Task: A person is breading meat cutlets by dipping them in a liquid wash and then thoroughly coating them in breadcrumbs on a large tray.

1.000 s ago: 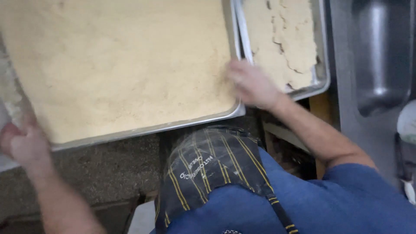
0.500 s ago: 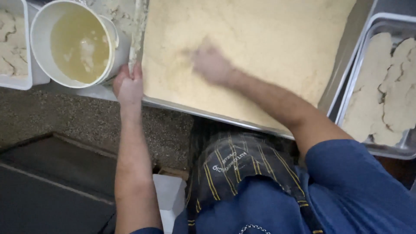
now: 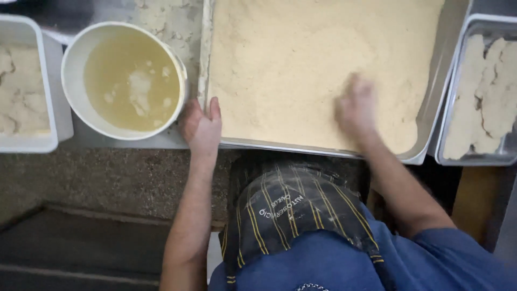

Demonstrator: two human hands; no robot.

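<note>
The left hand (image 3: 202, 128) rests on the near left corner of the big tray (image 3: 431, 116), fingers together and laid over its rim, thumb on the outer side, so it grips the tray's edge. The tray is metal, shallow, and filled almost wall to wall with pale yellow crumbs (image 3: 291, 64) spread in an even layer.

The right hand (image 3: 356, 108) is inside the tray, down on the crumbs toward the near right part. It is blurred; the fingers seem loosely spread, but whether it holds any crumbs cannot be told.

Just to the left of the left hand, almost touching it, stands a round white bucket (image 3: 72, 81) holding a cloudy yellowish liquid (image 3: 129, 81) with a few pale bits floating in it. Farther left of that sits a white tub (image 3: 46, 108) with pale breaded pieces in it, cut off by the picture's edge.

To the right of the right hand, beyond the big tray's wall, lies a second metal pan (image 3: 458, 81) holding flat breaded pieces (image 3: 487, 91) side by side.

Below both hands is the person's striped apron (image 3: 291, 210) over a blue shirt.
</note>
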